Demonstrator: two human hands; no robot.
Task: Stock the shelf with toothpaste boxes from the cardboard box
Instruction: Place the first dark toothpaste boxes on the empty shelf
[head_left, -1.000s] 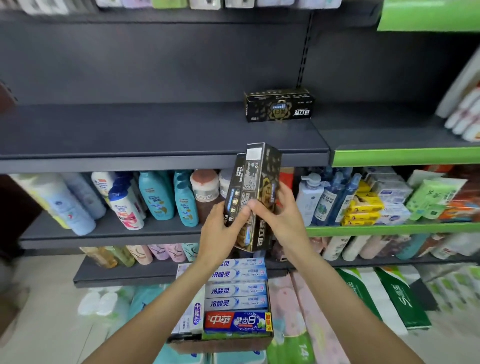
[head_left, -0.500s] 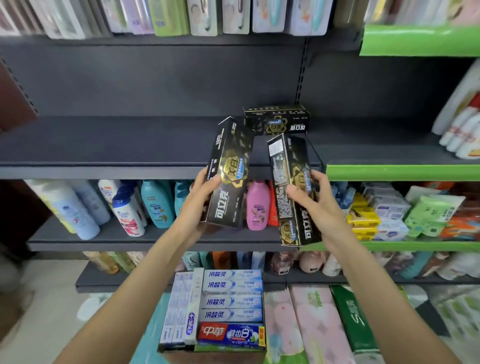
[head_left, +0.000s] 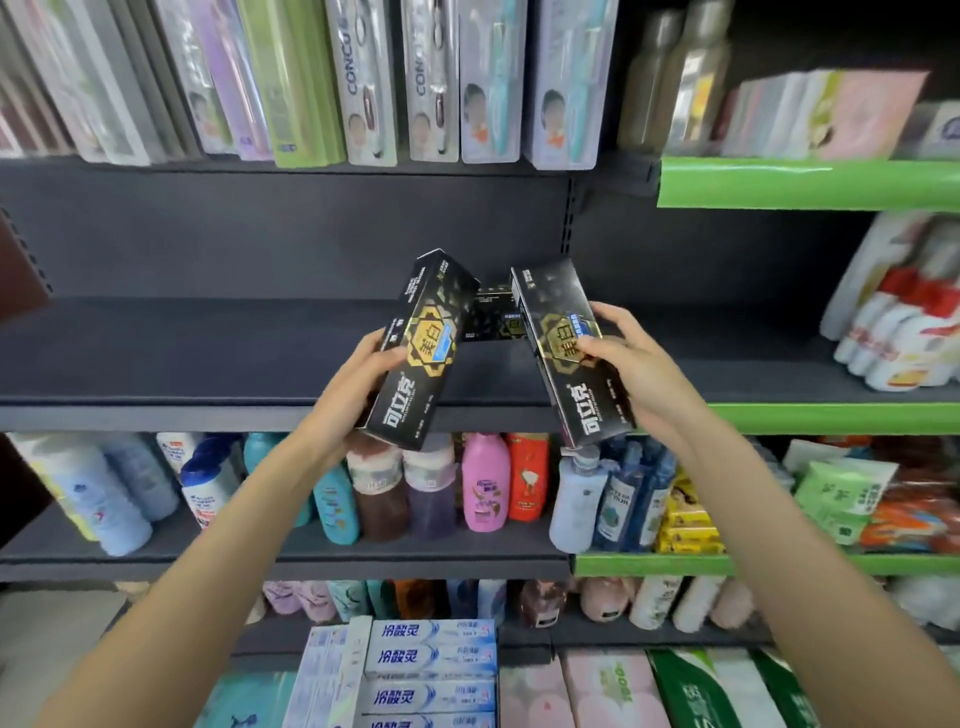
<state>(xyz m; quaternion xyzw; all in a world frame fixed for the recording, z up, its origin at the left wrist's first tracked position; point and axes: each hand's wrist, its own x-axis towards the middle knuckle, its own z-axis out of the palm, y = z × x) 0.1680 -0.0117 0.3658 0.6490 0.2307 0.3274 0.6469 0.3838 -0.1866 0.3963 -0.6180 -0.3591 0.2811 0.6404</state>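
Two black-and-gold cardboard toothpaste boxes, left and right, stand tilted, gripped by the left hand and right hand, near the dark shelf, long axes crosswise to a third box lying behind.

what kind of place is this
Most likely a shop's toiletries aisle: tiered dark shelves carry toothbrush packs and shampoo bottles, and each hand holds a black toothpaste box for stocking.
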